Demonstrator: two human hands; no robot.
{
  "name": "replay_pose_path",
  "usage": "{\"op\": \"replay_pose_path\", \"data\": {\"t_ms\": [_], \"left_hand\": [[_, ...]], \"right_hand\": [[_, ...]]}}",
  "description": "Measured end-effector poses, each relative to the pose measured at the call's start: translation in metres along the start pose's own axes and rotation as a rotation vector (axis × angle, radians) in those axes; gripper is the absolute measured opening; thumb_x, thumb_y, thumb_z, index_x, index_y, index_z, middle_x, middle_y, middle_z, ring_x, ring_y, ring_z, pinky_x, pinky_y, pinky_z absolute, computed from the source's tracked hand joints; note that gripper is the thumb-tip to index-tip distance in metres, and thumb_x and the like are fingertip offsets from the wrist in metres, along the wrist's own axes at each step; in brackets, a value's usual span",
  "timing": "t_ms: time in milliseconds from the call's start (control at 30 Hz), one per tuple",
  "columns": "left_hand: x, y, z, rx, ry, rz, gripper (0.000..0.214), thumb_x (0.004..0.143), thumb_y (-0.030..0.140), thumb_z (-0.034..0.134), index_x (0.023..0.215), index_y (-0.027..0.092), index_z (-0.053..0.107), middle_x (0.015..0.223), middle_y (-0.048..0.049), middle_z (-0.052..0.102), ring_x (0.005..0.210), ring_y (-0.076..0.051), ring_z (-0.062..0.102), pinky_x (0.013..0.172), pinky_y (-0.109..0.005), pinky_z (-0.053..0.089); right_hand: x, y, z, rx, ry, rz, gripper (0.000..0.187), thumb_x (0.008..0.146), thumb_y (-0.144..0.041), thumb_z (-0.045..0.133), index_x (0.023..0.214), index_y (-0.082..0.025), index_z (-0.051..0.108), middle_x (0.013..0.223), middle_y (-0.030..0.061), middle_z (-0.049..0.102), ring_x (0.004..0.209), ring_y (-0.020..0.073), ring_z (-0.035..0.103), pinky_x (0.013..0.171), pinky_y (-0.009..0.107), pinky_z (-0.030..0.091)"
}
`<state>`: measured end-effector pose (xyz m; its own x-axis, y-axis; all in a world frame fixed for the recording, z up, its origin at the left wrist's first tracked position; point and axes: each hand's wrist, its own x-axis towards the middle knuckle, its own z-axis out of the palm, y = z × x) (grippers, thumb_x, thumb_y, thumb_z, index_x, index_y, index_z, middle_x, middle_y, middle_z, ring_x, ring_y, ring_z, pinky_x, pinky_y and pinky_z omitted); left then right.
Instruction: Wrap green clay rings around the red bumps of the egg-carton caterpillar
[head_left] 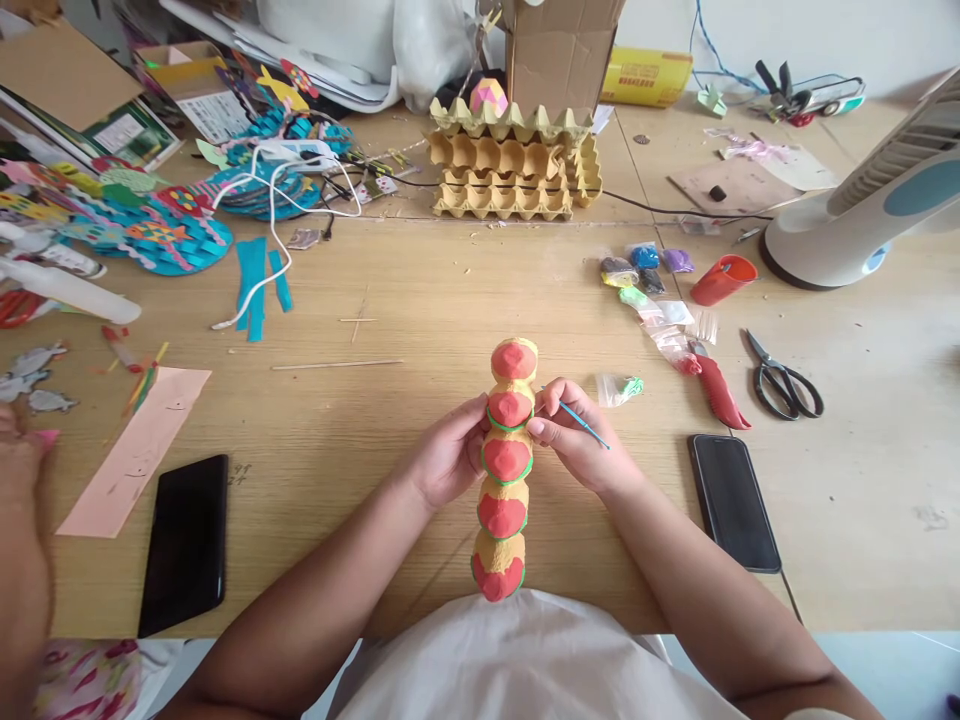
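A strip of egg carton cups (506, 458) runs lengthwise in front of me, each cup capped with red clay over yellowish card. Thin green clay edges trim several of the cups. My left hand (454, 450) grips the strip's left side near the second and third cups, its fingertips partly hidden behind it. On the opposite side, my right hand (577, 435) pinches a thin blue modelling tool (585, 423) and touches the strip with its thumb. A small bag of green clay (620, 389) lies just beyond my right hand.
Bagged clay (645, 268), a red cup (724, 280), scissors (786, 378) and a phone (735, 503) lie to the right. Egg cartons (502, 195) stand at the back. Left are another phone (184, 540), pink paper (135, 455) and another person's arm (21, 540).
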<state>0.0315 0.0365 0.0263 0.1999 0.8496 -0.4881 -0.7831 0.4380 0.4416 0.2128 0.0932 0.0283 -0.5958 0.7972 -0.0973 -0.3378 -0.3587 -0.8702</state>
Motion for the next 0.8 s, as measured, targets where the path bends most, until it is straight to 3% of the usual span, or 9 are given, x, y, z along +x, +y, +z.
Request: {"op": "replay_pose_path", "data": {"t_ms": [167, 300, 367, 467, 633, 800], "left_hand": [[-0.002, 0.002, 0.001, -0.034, -0.019, -0.013, 0.016, 0.097, 0.031, 0.066, 0.1, 0.018, 0.075, 0.093, -0.0084, 0.078, 0.079, -0.021, 0.074, 0.066, -0.028, 0.058], [-0.005, 0.005, 0.002, -0.098, -0.014, -0.035, 0.015, 0.096, 0.033, 0.068, 0.089, 0.019, 0.071, 0.077, -0.0029, 0.072, 0.062, -0.016, 0.067, 0.058, -0.026, 0.053], [-0.007, 0.006, 0.003, -0.127, -0.008, -0.051, 0.016, 0.095, 0.033, 0.068, 0.087, 0.02, 0.069, 0.072, -0.0009, 0.068, 0.057, -0.015, 0.063, 0.056, -0.026, 0.052], [-0.008, 0.006, 0.005, -0.141, 0.01, -0.085, 0.019, 0.097, 0.035, 0.065, 0.086, 0.02, 0.069, 0.069, -0.0005, 0.066, 0.055, -0.016, 0.062, 0.055, -0.027, 0.052], [-0.012, 0.003, 0.008, -0.159, 0.021, -0.16, 0.031, 0.098, 0.042, 0.063, 0.083, 0.016, 0.068, 0.064, -0.0027, 0.064, 0.053, -0.016, 0.063, 0.054, -0.026, 0.052], [-0.016, 0.001, 0.013, -0.187, -0.001, -0.187, 0.032, 0.096, 0.046, 0.065, 0.084, 0.016, 0.069, 0.066, -0.004, 0.066, 0.051, -0.016, 0.063, 0.052, -0.027, 0.053]], "right_hand": [[0.001, 0.001, -0.002, -0.03, 0.01, 0.012, 0.039, 0.081, -0.041, 0.087, 0.084, -0.024, 0.052, 0.078, -0.0033, 0.058, 0.069, 0.014, 0.051, 0.065, 0.027, 0.04], [0.004, -0.006, -0.008, -0.061, 0.092, -0.044, 0.044, 0.094, -0.068, 0.059, 0.088, -0.024, 0.061, 0.073, 0.0009, 0.057, 0.066, 0.0179, 0.048, 0.062, 0.031, 0.038], [0.003, -0.012, -0.01, -0.066, 0.128, -0.087, 0.037, 0.096, -0.061, 0.06, 0.093, -0.024, 0.066, 0.066, -0.0016, 0.048, 0.062, 0.0172, 0.042, 0.061, 0.031, 0.036], [-0.002, -0.017, -0.012, -0.07, 0.105, -0.079, 0.02, 0.093, -0.043, 0.07, 0.093, -0.024, 0.064, 0.062, -0.0037, 0.049, 0.058, 0.0152, 0.04, 0.059, 0.029, 0.031], [-0.008, -0.013, -0.007, -0.134, -0.096, -0.067, 0.021, 0.091, -0.037, 0.076, 0.09, -0.023, 0.06, 0.065, -0.0021, 0.062, 0.058, 0.0143, 0.05, 0.06, 0.029, 0.037], [-0.007, -0.01, 0.002, -0.131, -0.152, -0.038, 0.027, 0.089, -0.039, 0.08, 0.087, -0.023, 0.059, 0.07, -0.0011, 0.065, 0.064, 0.0146, 0.059, 0.064, 0.03, 0.047]]}}
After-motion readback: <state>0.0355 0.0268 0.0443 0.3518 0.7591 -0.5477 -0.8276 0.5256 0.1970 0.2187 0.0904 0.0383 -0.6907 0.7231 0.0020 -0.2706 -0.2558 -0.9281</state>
